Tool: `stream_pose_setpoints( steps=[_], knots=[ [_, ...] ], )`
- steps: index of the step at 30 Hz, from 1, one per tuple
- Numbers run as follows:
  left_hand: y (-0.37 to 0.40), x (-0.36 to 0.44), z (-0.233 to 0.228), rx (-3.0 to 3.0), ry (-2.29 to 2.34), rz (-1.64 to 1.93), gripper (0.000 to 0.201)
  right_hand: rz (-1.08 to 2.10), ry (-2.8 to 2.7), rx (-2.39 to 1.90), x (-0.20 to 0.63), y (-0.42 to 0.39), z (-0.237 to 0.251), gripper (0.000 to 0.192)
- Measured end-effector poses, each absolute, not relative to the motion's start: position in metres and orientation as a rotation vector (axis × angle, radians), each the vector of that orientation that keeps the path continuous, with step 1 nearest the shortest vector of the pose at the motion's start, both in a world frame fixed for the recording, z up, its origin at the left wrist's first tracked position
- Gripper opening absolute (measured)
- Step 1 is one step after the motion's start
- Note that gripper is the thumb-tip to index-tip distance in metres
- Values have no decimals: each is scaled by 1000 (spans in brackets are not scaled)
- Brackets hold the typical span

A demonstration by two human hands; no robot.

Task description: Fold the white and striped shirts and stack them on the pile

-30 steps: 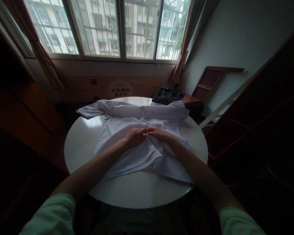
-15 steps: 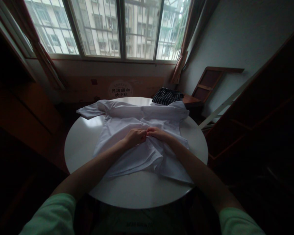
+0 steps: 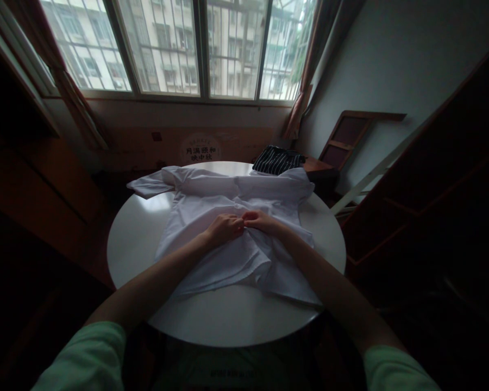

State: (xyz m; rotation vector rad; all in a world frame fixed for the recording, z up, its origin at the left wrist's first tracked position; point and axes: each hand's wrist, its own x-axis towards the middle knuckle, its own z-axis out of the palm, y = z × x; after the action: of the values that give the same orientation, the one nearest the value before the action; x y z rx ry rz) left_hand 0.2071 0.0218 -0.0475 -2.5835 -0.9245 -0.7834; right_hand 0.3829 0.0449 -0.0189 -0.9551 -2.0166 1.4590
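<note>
A white shirt lies spread over the round table, its collar end away from me and one sleeve stretched out to the left. My left hand and my right hand meet at the shirt's front placket, fingertips pinched together on the fabric. Just above them a small button shows on the placket. Whatever sits between the fingertips is too small to make out. Below my hands the cloth rises in loose folds, and the lower hem reaches close to the table's near edge.
The round white table carries the shirt. At its far right edge lies a folded black striped garment. Behind stand a long printed cardboard box and a barred window. A wooden chair is at the back right, dark furniture on both sides.
Both hands stay at the same spot on the placket. Only the right fingers have shifted very slightly; the shirt lies as before.
</note>
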Motion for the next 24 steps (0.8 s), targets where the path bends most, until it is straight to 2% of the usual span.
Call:
stream_pose_setpoints(
  steps=[13, 24],
  knots=[
    [19, 207, -49, -2528, -903, -800, 18, 1552, -2075, -880, 390, 46, -18, 25],
    [22, 210, -51, -2628, -976, -881, 9, 1442, -2212, -872, 389, 61, -37, 19]
  ],
)
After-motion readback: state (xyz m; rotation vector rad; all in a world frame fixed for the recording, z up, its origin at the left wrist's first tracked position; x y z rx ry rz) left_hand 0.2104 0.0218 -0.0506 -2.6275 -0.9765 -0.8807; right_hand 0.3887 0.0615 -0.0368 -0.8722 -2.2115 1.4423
